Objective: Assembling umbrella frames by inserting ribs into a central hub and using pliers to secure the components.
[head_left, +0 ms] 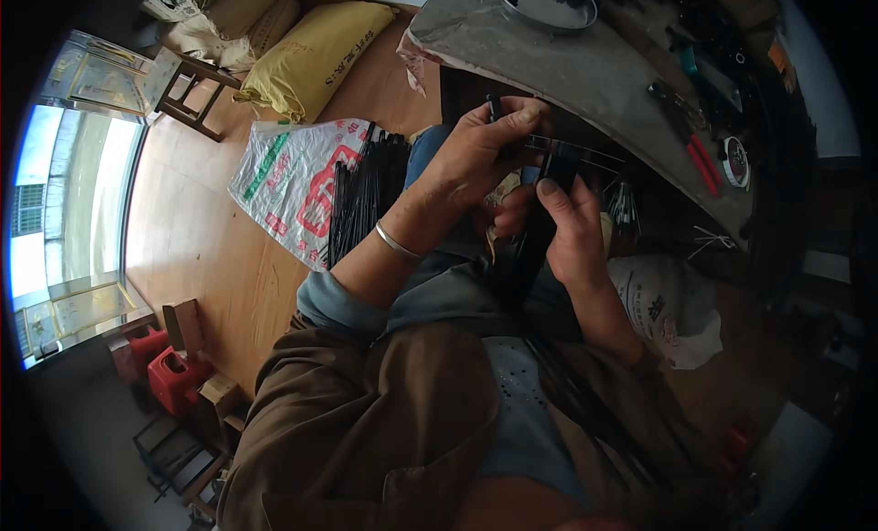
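Above my lap, my left hand (494, 147) is closed, with thumb and forefinger pinched together and a short dark rod-like piece (495, 107) sticking up from it. Close by on the right, my right hand (574, 220) grips a bundle of black strips (560, 165), its thumb pressed on top. Long dark strips (585, 394) trail down across my lap to the lower right. Thin, pale wires (594, 153) stretch rightward from between my hands. Part of the left fingers and the lower bundle are lost in shadow.
A table (549, 69) ahead holds a metal bowl (549, 5) of small black pieces, red-handled pliers (702, 165) and a round tape roll (734, 161). Black rods (366, 193) lie on a printed white sack (283, 183) at left. A yellow sack (320, 55) lies beyond.
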A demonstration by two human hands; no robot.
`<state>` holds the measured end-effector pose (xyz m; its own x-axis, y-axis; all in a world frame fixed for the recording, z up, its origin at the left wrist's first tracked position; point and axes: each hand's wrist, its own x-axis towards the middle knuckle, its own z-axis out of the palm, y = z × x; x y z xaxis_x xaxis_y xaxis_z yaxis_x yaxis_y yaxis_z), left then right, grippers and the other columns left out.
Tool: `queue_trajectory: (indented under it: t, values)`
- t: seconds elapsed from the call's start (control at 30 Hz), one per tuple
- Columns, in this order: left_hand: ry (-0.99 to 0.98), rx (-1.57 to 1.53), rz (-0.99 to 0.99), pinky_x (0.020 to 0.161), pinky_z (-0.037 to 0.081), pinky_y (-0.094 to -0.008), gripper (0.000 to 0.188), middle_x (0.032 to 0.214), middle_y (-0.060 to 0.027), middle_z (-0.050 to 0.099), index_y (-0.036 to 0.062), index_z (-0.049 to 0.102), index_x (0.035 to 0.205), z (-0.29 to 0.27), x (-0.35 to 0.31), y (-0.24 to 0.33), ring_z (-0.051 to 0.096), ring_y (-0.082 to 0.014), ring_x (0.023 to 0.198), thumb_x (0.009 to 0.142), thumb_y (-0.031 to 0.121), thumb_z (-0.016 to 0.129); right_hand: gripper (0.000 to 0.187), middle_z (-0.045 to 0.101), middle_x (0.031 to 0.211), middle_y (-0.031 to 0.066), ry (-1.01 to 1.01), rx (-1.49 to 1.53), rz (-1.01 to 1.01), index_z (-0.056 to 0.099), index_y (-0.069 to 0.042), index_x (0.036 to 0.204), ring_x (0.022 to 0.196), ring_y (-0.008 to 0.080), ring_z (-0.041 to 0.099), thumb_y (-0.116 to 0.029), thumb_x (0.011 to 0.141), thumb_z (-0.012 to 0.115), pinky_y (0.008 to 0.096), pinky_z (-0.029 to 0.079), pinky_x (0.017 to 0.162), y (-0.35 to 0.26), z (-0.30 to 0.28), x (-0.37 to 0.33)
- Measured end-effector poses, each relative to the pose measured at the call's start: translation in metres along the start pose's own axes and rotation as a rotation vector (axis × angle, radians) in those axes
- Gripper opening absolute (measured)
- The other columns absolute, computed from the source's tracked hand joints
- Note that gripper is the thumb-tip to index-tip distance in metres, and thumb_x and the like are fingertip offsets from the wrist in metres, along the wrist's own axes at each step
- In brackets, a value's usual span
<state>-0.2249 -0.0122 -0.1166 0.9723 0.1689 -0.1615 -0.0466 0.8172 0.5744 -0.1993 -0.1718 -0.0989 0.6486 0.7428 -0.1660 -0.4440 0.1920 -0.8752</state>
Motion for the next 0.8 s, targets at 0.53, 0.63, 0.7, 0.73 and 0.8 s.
queue_trajectory:
  t: [0.53, 0.63, 0.7, 0.73, 0.8]
  values:
    - [-0.018, 0.122, 0.038, 0.079, 0.055, -0.0362, 0.017, 0.104, -0.0149, 0.064, 0.0036, 0.056, 0.108, 0.014, 0.009, 0.001, 0.064, -0.0238, 0.091, 0.092, 0.012, 0.058, 0.027, 0.065, 0.086, 0.0143, 0.013, -0.025, -0.048, 0.050, 0.000, 0.110, 0.066, 0.0195, 0.065, -0.024, 0.097, 0.050, 0.0301, 0.055, 0.059, -0.002, -0.009, 0.000]
    - [-0.038, 0.089, 0.023, 0.080, 0.055, -0.0374, 0.016, 0.106, -0.0150, 0.063, 0.0038, 0.056, 0.107, 0.016, 0.011, 0.002, 0.064, -0.0244, 0.094, 0.092, 0.011, 0.057, 0.027, 0.065, 0.086, 0.0141, 0.030, -0.029, -0.054, 0.049, 0.000, 0.110, 0.065, 0.0192, 0.065, -0.024, 0.098, 0.050, 0.0297, 0.055, 0.058, -0.002, -0.009, 0.000]
    - [-0.047, 0.063, 0.020, 0.081, 0.054, -0.0378, 0.016, 0.106, -0.0140, 0.063, 0.0039, 0.056, 0.106, 0.018, 0.011, 0.001, 0.064, -0.0242, 0.094, 0.092, 0.011, 0.058, 0.027, 0.065, 0.085, 0.0139, 0.033, -0.023, -0.044, 0.048, -0.001, 0.110, 0.064, 0.0190, 0.065, -0.024, 0.098, 0.050, 0.0293, 0.055, 0.057, -0.002, -0.009, 0.000]
    - [-0.053, 0.037, 0.018, 0.082, 0.054, -0.0383, 0.016, 0.105, -0.0131, 0.063, 0.0040, 0.056, 0.106, 0.018, 0.011, 0.001, 0.064, -0.0240, 0.094, 0.092, 0.011, 0.059, 0.027, 0.065, 0.085, 0.0139, 0.033, -0.023, -0.045, 0.048, -0.001, 0.110, 0.064, 0.0190, 0.065, -0.024, 0.098, 0.050, 0.0293, 0.055, 0.057, -0.002, -0.010, 0.000]
    - [-0.038, 0.048, 0.023, 0.082, 0.054, -0.0385, 0.015, 0.103, -0.0120, 0.063, 0.0041, 0.056, 0.105, 0.016, 0.013, -0.001, 0.064, -0.0236, 0.093, 0.091, 0.010, 0.059, 0.027, 0.065, 0.085, 0.0137, 0.037, -0.030, -0.045, 0.048, -0.001, 0.111, 0.064, 0.0189, 0.065, -0.024, 0.097, 0.050, 0.0291, 0.054, 0.056, -0.001, -0.010, 0.000]
